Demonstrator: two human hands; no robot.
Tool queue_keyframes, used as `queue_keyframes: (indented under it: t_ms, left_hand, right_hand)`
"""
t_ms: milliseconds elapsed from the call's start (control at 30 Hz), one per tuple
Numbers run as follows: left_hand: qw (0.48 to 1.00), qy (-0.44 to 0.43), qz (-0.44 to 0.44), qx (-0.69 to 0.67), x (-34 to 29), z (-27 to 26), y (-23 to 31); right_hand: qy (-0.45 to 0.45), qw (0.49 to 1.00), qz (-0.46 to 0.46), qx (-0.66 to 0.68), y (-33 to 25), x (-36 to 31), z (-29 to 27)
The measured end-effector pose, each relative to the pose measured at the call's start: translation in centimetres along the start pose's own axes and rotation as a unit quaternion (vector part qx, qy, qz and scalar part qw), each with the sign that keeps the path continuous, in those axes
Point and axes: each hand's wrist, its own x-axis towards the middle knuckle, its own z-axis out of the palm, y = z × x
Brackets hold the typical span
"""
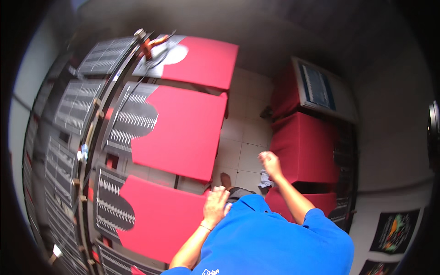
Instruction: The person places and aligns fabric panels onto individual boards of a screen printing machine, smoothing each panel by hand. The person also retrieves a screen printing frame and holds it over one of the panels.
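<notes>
My left hand point(216, 207) has its fingers apart, palm down at the near edge of a red fabric panel point(160, 215); whether it touches the cloth I cannot tell. My right hand point(269, 161) is raised over the aisle, fingers curled in and somewhat blurred, with no object showing in it. Beside it, on the right, another red fabric piece point(311, 146) drapes over a board. To the left, a second red panel point(183, 130) with a rounded cut-out lies flat on a dark board point(133, 114) with rows of white marks.
A long rail point(97, 103) runs along the left boards. On it sits an orange tool point(146, 47) with a metallic end and a cable. Pale floor tiles point(240, 123) form a narrow aisle between the rows. A framed screen point(316, 85) rests at the far right.
</notes>
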Motion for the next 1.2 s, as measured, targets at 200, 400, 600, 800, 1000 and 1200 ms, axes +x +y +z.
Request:
queue_keyframes:
  t_ms: [200,400,600,800,1000,1200]
  left_hand:
    - [0.960,-0.164,-0.053,-0.220,7.5,1.1,-0.2]
    - [0.954,-0.109,-0.190,-0.206,14.0,3.1,0.9]
    - [0.903,-0.105,-0.377,-0.180,8.7,3.4,0.3]
    - [0.905,-0.188,-0.312,-0.219,13.6,5.0,1.5]
    - [0.916,-0.079,-0.340,-0.200,11.9,2.6,1.5]
    - [0.900,0.025,-0.328,-0.286,11.5,-2.2,1.3]
  right_hand:
    - [0.336,0.898,0.111,0.262,7.4,15.0,-18.0]
    - [0.515,0.768,0.260,0.278,18.6,25.8,-35.1]
    - [0.561,0.598,0.288,0.495,15.1,35.6,-31.8]
    - [0.632,0.646,0.393,0.174,19.6,36.7,-42.6]
    - [0.622,0.670,0.366,0.171,9.9,34.9,-35.3]
    - [0.556,0.798,0.199,0.119,6.8,22.5,-28.9]
